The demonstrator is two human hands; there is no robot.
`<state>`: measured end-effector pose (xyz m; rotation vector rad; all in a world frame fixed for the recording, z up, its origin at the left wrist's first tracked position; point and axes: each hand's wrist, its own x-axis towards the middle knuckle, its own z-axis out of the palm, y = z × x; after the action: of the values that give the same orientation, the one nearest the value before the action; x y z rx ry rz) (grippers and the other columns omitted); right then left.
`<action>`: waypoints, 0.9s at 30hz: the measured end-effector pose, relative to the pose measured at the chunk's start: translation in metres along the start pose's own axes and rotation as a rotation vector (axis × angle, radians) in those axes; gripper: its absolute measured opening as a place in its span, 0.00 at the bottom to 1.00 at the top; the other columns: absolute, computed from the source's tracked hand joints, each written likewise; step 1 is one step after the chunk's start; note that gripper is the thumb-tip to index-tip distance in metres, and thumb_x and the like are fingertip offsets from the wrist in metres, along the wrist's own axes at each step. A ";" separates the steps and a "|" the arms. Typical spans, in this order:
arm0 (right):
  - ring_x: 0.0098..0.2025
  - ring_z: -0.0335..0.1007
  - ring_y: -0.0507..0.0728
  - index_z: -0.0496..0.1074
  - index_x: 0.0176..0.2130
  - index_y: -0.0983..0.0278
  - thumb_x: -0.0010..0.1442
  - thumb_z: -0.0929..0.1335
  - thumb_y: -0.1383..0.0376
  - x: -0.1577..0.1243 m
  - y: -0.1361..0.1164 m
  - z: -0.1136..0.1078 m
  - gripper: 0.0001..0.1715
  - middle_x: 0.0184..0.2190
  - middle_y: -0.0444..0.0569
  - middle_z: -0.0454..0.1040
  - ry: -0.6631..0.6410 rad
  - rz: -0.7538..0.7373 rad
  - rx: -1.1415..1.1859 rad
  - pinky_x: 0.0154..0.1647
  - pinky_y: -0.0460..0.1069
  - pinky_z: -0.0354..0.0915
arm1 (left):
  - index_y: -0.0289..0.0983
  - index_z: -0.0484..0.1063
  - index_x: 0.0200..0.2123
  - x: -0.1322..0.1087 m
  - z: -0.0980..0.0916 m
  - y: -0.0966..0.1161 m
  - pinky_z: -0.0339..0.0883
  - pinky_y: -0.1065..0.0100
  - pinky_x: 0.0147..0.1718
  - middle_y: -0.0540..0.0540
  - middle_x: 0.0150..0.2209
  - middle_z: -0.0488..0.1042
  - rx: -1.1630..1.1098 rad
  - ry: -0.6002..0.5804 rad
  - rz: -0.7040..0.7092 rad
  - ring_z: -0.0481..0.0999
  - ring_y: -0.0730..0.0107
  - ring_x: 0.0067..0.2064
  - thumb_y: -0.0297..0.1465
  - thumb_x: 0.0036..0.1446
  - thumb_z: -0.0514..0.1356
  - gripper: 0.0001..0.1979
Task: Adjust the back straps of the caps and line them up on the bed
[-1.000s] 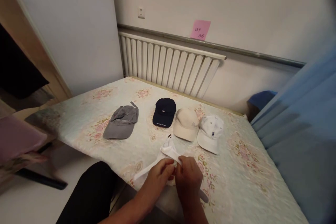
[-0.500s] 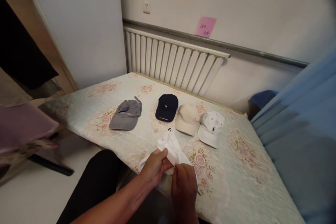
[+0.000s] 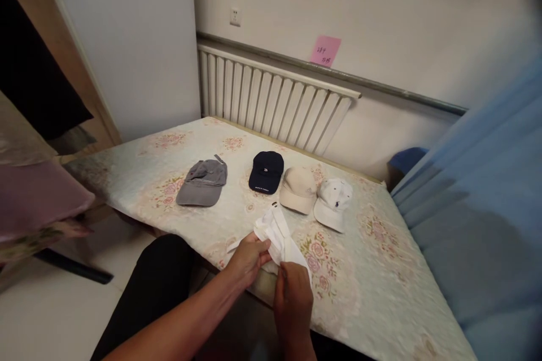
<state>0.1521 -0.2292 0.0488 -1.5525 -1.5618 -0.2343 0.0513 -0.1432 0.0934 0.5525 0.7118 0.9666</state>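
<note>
A white cap (image 3: pixel 274 229) is between my two hands, over the near edge of the bed, its strap and a small dark buckle pointing away from me. My left hand (image 3: pixel 249 256) grips its left side, thumb on top. Closed around its near right part is my right hand (image 3: pixel 294 293), fingertips pinching the fabric. Beyond them lie a navy cap (image 3: pixel 266 172), a beige cap (image 3: pixel 298 189) and a white cap with a small dark logo (image 3: pixel 334 203), side by side. Off to the left rests a grey cap (image 3: pixel 203 183), its strap sticking up.
The caps lie on a floral-patterned bed cover (image 3: pixel 381 293). A radiator (image 3: pixel 271 98) and a pink note (image 3: pixel 325 51) are along the wall. Blue curtain (image 3: pixel 470 197) hangs at right; clothes (image 3: pixel 42 186) hang at left. My knee (image 3: pixel 165 259) is by the near edge.
The view has shifted slightly, so the bed and caps sit a little further left. Both hands keep their hold on the white cap, with little change in its pose.
</note>
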 end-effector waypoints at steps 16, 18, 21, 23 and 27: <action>0.30 0.64 0.55 0.68 0.32 0.63 0.62 0.60 0.65 0.035 -0.011 0.005 0.11 0.27 0.48 0.69 -0.139 0.104 -0.074 0.31 0.49 0.56 | 0.32 0.71 0.41 -0.018 0.006 0.006 0.68 0.70 0.30 0.44 0.34 0.78 0.231 0.009 0.030 0.77 0.67 0.32 0.25 0.43 0.61 0.18; 0.29 0.63 0.55 0.68 0.29 0.62 0.60 0.60 0.65 0.040 -0.010 0.002 0.11 0.26 0.47 0.68 -0.174 0.217 0.005 0.31 0.49 0.55 | 0.32 0.71 0.41 -0.017 0.004 0.004 0.68 0.71 0.29 0.44 0.33 0.78 0.241 0.000 0.021 0.77 0.67 0.32 0.25 0.41 0.62 0.19; 0.27 0.60 0.53 0.67 0.25 0.62 0.56 0.62 0.64 0.050 -0.006 -0.002 0.10 0.22 0.43 0.67 -0.291 0.493 0.273 0.29 0.48 0.54 | 0.32 0.71 0.40 -0.013 0.000 0.000 0.68 0.70 0.28 0.44 0.33 0.78 0.215 -0.026 0.012 0.76 0.66 0.32 0.25 0.39 0.62 0.20; 0.24 0.57 0.52 0.66 0.23 0.62 0.54 0.63 0.63 0.055 -0.002 -0.004 0.10 0.19 0.41 0.63 -0.366 0.645 0.454 0.27 0.47 0.53 | 0.31 0.71 0.39 -0.010 -0.002 -0.001 0.68 0.69 0.29 0.44 0.33 0.78 0.200 -0.043 0.006 0.76 0.65 0.32 0.25 0.39 0.62 0.19; 0.22 0.55 0.51 0.65 0.22 0.62 0.53 0.63 0.61 0.056 0.005 -0.003 0.11 0.16 0.39 0.59 -0.413 0.714 0.578 0.25 0.46 0.53 | 0.30 0.71 0.38 -0.010 -0.002 -0.001 0.69 0.67 0.30 0.43 0.33 0.78 0.197 -0.064 -0.005 0.76 0.66 0.30 0.26 0.39 0.62 0.18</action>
<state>0.1677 -0.1901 0.0868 -1.6154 -1.1076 0.9025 0.0466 -0.1523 0.0947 0.7506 0.7555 0.8749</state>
